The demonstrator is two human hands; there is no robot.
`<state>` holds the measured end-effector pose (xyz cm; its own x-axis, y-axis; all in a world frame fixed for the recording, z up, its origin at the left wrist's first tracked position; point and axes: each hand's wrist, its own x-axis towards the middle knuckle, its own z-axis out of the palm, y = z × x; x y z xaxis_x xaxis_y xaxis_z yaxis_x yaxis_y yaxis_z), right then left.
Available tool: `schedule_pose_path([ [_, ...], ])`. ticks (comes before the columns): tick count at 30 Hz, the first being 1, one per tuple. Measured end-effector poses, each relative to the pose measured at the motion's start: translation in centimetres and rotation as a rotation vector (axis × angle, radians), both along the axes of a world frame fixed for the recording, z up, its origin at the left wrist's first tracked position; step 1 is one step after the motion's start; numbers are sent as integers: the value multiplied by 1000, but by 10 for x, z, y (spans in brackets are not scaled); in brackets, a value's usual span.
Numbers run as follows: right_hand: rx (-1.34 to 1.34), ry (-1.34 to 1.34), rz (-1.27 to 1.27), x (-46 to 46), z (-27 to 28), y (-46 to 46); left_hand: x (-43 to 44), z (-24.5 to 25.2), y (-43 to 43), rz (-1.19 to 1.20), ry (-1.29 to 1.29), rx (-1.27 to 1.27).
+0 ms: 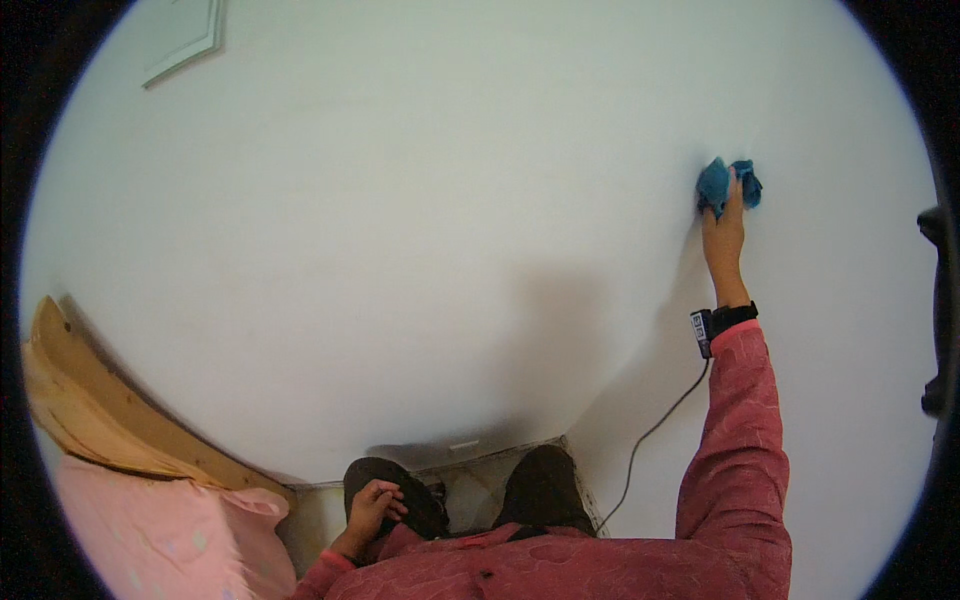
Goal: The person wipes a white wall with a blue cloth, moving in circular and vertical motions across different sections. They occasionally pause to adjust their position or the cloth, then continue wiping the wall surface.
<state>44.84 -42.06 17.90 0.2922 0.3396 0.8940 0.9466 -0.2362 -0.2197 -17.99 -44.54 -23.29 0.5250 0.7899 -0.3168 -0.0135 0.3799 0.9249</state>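
My right hand (pixel 724 232) is raised at the right and grips a blue cloth (pixel 714 186), pressing it against the white wall (pixel 450 202) near the corner. The cloth bulges out on both sides of my fingers. A black strap with a small device (pixel 701 334) sits around my right wrist, and a dark cable (pixel 634 450) hangs from it. My left hand (pixel 376 504) rests low by my left thigh, fingers loosely curled, with nothing seen in it.
A wooden headboard (pixel 135 405) and a bed with pink bedding (pixel 150 517) stand at the lower left. A framed panel (pixel 214 30) is on the wall at the upper left. Dark objects (pixel 934 397) show at the right rim. The walls meet at a floor corner ahead of my knees.
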Motion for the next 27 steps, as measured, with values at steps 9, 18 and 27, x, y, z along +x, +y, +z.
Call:
schedule_pose_path([
  [9,134,-468,220,-147,45,2,31,172,80,71,423,1189],
  [18,-107,-757,675,-287,11,46,39,393,111,496,634,2096],
  [27,141,-203,-13,-36,26,-44,-27,390,156,1033,841,2057],
])
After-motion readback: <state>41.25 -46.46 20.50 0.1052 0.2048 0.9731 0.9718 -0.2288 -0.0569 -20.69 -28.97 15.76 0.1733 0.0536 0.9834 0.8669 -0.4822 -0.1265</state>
